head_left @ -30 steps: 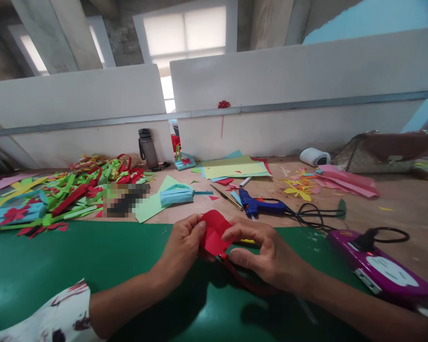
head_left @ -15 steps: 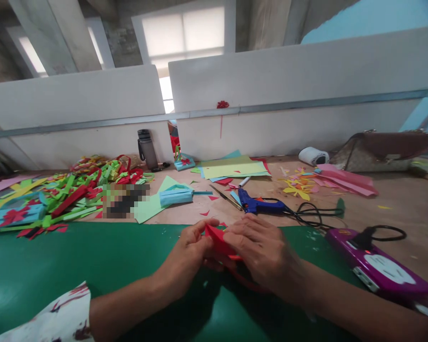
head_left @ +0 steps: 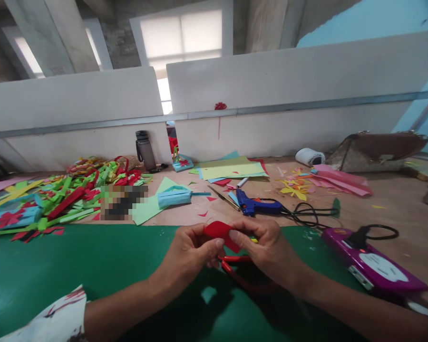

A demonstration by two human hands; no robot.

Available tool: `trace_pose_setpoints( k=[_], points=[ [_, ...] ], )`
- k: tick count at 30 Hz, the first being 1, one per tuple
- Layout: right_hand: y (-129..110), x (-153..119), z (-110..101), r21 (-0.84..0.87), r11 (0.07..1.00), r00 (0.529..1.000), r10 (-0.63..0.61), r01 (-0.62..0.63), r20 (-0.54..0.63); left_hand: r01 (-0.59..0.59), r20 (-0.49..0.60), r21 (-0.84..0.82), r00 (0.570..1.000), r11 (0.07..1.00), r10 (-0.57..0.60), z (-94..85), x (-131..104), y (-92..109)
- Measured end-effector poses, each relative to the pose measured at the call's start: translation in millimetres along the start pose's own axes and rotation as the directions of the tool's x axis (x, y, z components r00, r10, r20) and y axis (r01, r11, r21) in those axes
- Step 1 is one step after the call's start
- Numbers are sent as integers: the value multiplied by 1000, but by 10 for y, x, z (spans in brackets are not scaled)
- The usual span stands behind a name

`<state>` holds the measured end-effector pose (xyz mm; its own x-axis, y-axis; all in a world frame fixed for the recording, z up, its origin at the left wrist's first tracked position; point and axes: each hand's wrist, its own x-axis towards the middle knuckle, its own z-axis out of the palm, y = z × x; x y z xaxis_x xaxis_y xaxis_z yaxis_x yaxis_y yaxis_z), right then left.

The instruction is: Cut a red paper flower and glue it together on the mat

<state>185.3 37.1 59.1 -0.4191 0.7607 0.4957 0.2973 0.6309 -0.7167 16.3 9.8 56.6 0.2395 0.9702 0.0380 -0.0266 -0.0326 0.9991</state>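
A small red paper piece [head_left: 219,231] is held between both hands above the green mat [head_left: 128,266]. My left hand [head_left: 190,247] pinches its left edge, thumb on the near side. My right hand [head_left: 266,244] grips its right side between thumb and fingers. Red scissor handles [head_left: 235,268] show just below the paper, between the hands; their blades are hidden, and I cannot tell how they are supported. The blue glue gun [head_left: 258,205] lies beyond my right hand.
Colored paper strips [head_left: 71,190] are heaped at the left. A blue paper item [head_left: 174,196] and stacked sheets [head_left: 231,167] lie beyond the hands. At the right are a purple power bank [head_left: 374,259], black cables and a bag [head_left: 374,154].
The red paper now lies flatter, with more of its surface showing. My right hand has moved off its top to the right edge, and more of the red handles shows.
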Motion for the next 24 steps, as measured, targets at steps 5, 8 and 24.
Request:
trace_pose_setpoints(
  k=[5, 8, 24],
  points=[
    [1, -25, 18, 162, 983, 995, 82, -90, 55, 53, -27, -92, 998, 994, -56, -10, 28, -55],
    [58, -23, -7, 4, 999, 997, -44, 45, -70, 125, 9, -206, 992, 970, -126, -35, 38, -83],
    [-4, -12, 0, 44, 999, 1000, 11, -11, 2, 200, 82, -232, 979, 952, -186, -73, 26, -76]
  ],
)
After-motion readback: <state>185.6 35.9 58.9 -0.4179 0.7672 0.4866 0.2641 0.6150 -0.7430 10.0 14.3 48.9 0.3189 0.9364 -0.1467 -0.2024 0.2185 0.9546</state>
